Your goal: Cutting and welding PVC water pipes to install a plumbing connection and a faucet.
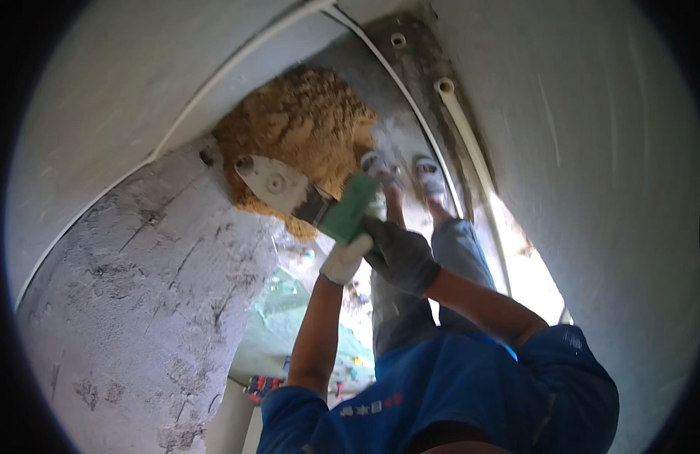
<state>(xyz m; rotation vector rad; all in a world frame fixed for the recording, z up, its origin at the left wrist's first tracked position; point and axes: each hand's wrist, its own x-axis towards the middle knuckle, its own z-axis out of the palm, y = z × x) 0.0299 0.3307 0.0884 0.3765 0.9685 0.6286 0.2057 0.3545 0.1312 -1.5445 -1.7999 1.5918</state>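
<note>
Both my hands are together in front of me, around a flat green piece (352, 212) with a toothed upper edge. My left hand (345, 259), in a white glove, is closed at its lower end; most of its fingers are hidden behind the piece. In a dark grey glove, my right hand (405, 257) grips the green piece's near right corner. A pale, tapered flat part (276, 185) with a round boss and a dark band reaches from the green piece toward the upper left. Whether the two form one tool, I cannot tell.
Beyond the hands, a heap of brown sand (301, 110) lies against the wall. A white pipe (471, 144) runs along the right wall, and a thin white hose (395, 76) curves past my feet. Rough grey concrete (161, 295) spreads at left, with green sheeting (282, 318) beyond its edge.
</note>
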